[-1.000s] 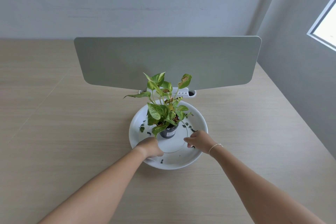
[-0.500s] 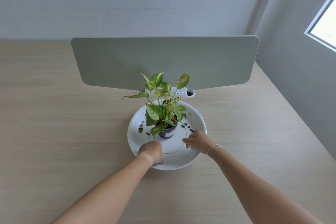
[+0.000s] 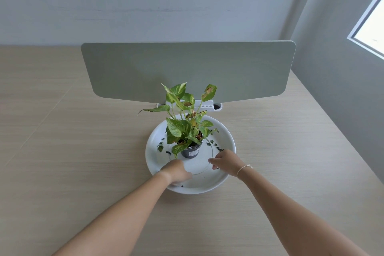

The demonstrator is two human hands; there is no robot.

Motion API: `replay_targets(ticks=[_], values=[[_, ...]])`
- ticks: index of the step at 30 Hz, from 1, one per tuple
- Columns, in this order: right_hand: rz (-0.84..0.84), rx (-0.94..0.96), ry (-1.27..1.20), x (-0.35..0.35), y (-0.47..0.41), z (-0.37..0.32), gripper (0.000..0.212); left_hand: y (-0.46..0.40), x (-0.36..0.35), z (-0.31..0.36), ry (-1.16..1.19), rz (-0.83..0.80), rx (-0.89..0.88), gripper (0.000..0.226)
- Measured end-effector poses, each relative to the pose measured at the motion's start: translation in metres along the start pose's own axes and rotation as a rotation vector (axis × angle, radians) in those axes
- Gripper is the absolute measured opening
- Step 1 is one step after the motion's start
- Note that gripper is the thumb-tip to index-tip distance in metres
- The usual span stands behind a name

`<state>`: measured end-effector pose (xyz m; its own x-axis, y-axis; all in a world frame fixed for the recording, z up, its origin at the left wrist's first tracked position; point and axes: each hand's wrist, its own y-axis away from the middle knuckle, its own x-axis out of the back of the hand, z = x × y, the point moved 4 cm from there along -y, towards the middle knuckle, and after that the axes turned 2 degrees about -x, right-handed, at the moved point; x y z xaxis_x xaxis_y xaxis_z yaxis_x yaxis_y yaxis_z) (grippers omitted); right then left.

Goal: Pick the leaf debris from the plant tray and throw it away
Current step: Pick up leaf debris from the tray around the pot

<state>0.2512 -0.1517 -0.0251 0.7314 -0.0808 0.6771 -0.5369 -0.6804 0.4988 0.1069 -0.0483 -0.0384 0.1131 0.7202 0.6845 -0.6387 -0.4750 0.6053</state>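
A white round plant tray (image 3: 207,190) lies on the wooden table, with a potted green plant (image 3: 191,151) standing in its middle. Small dark leaf debris lies on the tray left of the pot (image 3: 160,148) and right of it (image 3: 216,147). A tiny speck (image 3: 182,185) sits by the near rim. My left hand (image 3: 176,172) is curled knuckles-up on the near left of the tray, and its palm side is hidden. My right hand (image 3: 226,162) rests on the right side, fingers bent down over a dark bit by the thumb.
A grey-green divider panel (image 3: 187,70) stands upright behind the tray. A white pen holder (image 3: 209,107) is fixed at its base. The table's right edge (image 3: 340,131) runs along a grey wall with a window (image 3: 372,33).
My left hand has slid from beside the pot toward the near rim and covered a leaf bit that lay there. My right hand has hardly moved.
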Motion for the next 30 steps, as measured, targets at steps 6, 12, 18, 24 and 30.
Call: replay_targets(ticks=[6,12,18,24,30], values=[[-0.004,0.0,-0.002,0.0,0.001,-0.001,0.037,0.004,0.003,-0.013,0.811,-0.113,0.152,0.02],[-0.012,0.01,0.002,0.001,0.002,-0.001,0.038,0.006,-0.003,-0.019,1.191,-0.076,0.17,0.024],[-0.012,0.013,0.008,0.001,0.001,-0.002,0.038,0.005,-0.004,-0.019,1.119,-0.035,0.182,0.028],[-0.009,0.008,0.006,0.0,0.001,-0.001,0.037,0.003,0.004,-0.016,0.677,-0.001,0.213,0.023],[-0.004,0.014,-0.016,0.001,0.001,-0.001,0.038,0.002,0.005,-0.006,0.22,-0.003,0.081,0.03]])
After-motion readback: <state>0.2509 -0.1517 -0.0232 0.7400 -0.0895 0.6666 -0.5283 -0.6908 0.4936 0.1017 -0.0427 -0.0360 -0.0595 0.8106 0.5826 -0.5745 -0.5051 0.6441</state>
